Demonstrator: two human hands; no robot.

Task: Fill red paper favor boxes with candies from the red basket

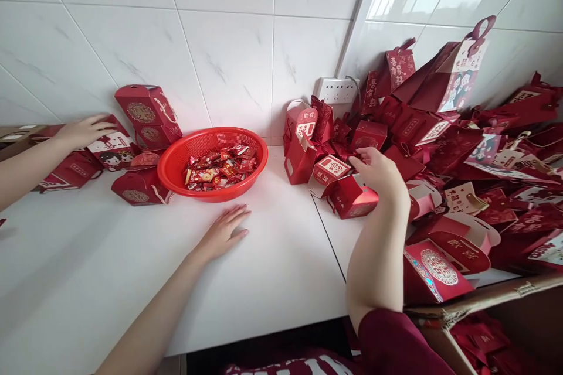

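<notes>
White, grey-veined wall tiles [229,64] were seen behind a white tabletop [281,275], and a perforated red plastic basket [180,152] was placed on it near the wall tiles. Small candies [220,169] in shiny red wrappers were heaped inside the basket. Just in front of the basket, the person's left hand [222,233] was held palm down, with its fingers apart and nothing gripped; whether the tabletop was touched could not be told. To the right of the basket, the right hand [382,173] was stretched over a cluster of red gift boxes, its fingers curved toward the basket. Its fingertips were held close to a double-happiness gift box [333,169]; whether anything was clamped in them could not be told. Farther right of the basket, many red gift bags and boxes [457,146] were piled in a tangle, with a cardboard carton [505,294] at the near end. A white socket panel [338,91] was mounted behind and right of the basket. Immediately left of the basket, cord-handled red boxes [141,108] were grouped. To the basket's far left, a co-worker's hand [83,132] was extended over a box printed with cartoon figures [112,152].
</notes>
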